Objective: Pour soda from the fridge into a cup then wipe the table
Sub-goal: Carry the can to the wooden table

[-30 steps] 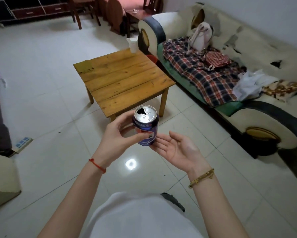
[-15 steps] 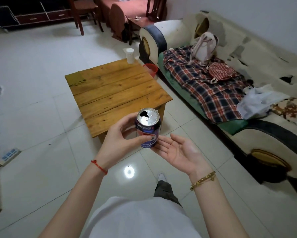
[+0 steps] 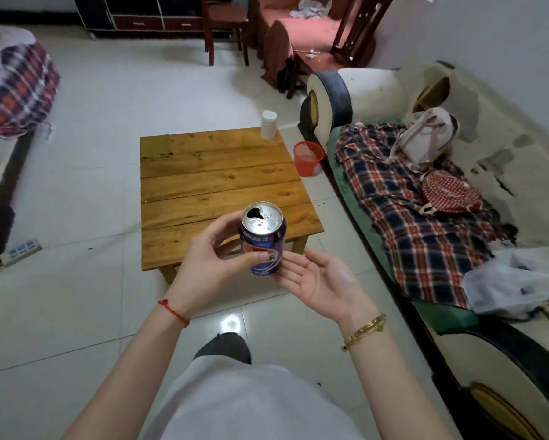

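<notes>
Since the soda can [image 3: 262,239] is already open and carried upright above the floor, short of the wooden table [image 3: 222,185], any spill from here lands on tile or clothing, not in a cup.

Left to right: power strip [image 3: 21,250] on the floor at far left, well apart from the can, so low risk unless the carrier walks that way. Left hand [image 3: 211,265] grips the can, thumb across the front label, fingers curled round the back; the hold sits low on the body, so a jolt mid-step could tip the top-heavy can forward and slosh soda through the mouth hole. Right hand [image 3: 320,284] is palm-up, fingers nearly straight, fingertips just beside or touching the can's lower side, can't tell which. It holds nothing, so it won't stop a slip unless it closes.

White cup [image 3: 268,125] stands at the table's far right corner, close to the edge. A nudge while reaching across could knock it off toward the red bin [image 3: 308,158]. Pouring from this near side means a long reach; likely splash on the boards. Fizz may overflow if poured fast. Sofa [image 3: 457,192] with plaid blanket sits right of the table, within splash range.
</notes>
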Demonstrator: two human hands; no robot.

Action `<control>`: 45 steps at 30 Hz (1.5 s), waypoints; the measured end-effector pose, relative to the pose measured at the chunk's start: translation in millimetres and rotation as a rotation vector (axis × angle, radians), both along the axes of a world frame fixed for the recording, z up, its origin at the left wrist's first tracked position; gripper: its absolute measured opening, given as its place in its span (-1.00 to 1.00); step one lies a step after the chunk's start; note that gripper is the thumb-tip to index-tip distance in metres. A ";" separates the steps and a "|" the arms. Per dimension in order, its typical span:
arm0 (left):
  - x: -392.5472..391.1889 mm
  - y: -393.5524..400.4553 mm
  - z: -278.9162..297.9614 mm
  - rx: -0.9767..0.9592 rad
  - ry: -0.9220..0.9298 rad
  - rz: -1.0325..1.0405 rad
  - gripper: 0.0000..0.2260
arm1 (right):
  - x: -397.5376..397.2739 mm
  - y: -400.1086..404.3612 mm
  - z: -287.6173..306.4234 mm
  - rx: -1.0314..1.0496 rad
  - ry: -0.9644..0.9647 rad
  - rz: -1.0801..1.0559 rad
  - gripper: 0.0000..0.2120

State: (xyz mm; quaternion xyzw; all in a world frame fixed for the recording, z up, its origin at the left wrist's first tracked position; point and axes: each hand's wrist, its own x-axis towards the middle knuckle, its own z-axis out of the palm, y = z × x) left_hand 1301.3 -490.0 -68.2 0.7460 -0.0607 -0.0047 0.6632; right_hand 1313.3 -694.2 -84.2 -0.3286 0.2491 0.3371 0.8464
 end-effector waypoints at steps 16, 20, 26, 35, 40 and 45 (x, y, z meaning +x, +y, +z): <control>190.8 -8.9 -26.8 -0.011 0.094 -0.025 -0.40 | 214.4 -13.2 -34.7 -0.065 0.073 0.083 -0.56; 255.1 6.3 -32.8 -0.011 0.118 0.014 -0.39 | 285.2 -0.8 -38.9 -0.078 0.101 0.120 -0.57; 333.1 19.1 -56.7 -0.079 0.152 0.178 -0.42 | 373.2 23.6 -60.1 -0.085 0.125 0.106 -0.58; 422.4 13.0 -117.9 -0.113 0.230 0.371 -0.42 | 472.6 47.0 -110.3 -0.164 0.213 0.066 -0.59; 459.4 6.7 -169.7 -0.071 0.293 0.399 -0.40 | 513.6 49.3 -153.4 -0.261 0.258 0.099 -0.55; 485.2 -0.9 -227.9 -0.062 0.365 0.425 -0.40 | 541.8 53.7 -213.4 -0.329 0.284 0.100 -0.57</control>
